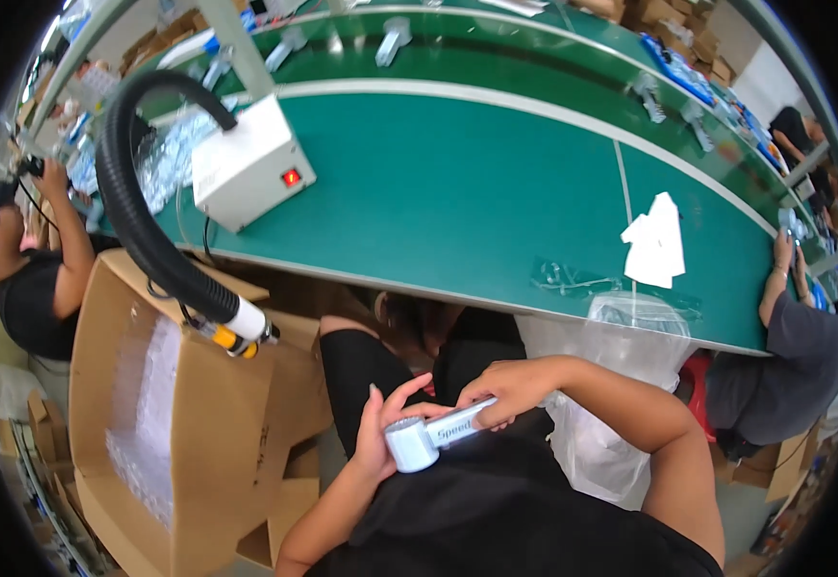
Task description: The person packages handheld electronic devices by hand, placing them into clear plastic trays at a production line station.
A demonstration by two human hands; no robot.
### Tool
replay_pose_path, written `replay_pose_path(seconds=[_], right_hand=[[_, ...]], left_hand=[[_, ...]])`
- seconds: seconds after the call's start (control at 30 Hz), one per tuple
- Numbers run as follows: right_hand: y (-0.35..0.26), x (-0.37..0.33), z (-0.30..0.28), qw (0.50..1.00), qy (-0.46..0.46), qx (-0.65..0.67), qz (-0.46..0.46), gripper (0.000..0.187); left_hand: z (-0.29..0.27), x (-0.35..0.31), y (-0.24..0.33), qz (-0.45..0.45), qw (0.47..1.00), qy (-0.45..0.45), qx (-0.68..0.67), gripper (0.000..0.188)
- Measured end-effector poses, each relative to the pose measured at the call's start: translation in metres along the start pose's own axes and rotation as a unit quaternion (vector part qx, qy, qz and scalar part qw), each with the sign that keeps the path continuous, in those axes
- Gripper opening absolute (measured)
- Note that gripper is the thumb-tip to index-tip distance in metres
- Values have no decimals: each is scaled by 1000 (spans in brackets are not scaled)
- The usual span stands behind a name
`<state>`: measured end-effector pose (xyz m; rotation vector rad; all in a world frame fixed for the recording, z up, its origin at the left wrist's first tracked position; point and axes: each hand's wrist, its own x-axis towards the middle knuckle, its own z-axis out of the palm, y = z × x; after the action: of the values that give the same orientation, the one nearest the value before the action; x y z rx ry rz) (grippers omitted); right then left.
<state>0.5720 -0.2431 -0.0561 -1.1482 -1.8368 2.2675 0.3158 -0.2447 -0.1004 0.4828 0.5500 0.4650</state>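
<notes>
I have the pale blue handheld device (412, 450) over the lap, on the near side of the green workbench (457, 202), its round head to the left and its lettered handle running up to the right. My right hand (517, 387) is closed around the handle's far end, thumb laid along it, while my left hand (371, 442) is loosely spread, palm against the head, thumb and fingers extended rather than clamped. To handle it well, I'd let the right grip carry the weight and use the left palm as a light cradle, turning the piece slowly and keeping fingertips off its face so the whole surface can be seen. I'd also keep it clear of the nozzle (250, 323) on the black hose (128, 183), to the left above the open carton (217, 423). As for pose, the right elbow is bent and swung out to the right, by the clear plastic bag (597, 438), with its forearm angling inward; the left forearm rises from the near left, the wrist low beneath the head.
</notes>
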Motion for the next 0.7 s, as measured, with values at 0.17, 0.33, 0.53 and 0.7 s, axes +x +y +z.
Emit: replay_pose_path(seconds=[0.17, 0.33, 0.53, 0.7], right_hand=[[20, 30, 23, 986, 18, -125, 106, 48], [20, 41, 42, 970, 85, -216, 74, 51], [14, 62, 53, 965, 104, -231, 68, 55], [11, 79, 37, 951, 105, -287, 46, 51]], left_hand=[[-51, 20, -33, -35, 997, 69, 1, 65], [-57, 19, -38, -86, 990, 47, -106, 69], [-79, 28, -48, -66, 995, 43, -64, 64], [-87, 28, -44, -31, 992, 69, -103, 61]])
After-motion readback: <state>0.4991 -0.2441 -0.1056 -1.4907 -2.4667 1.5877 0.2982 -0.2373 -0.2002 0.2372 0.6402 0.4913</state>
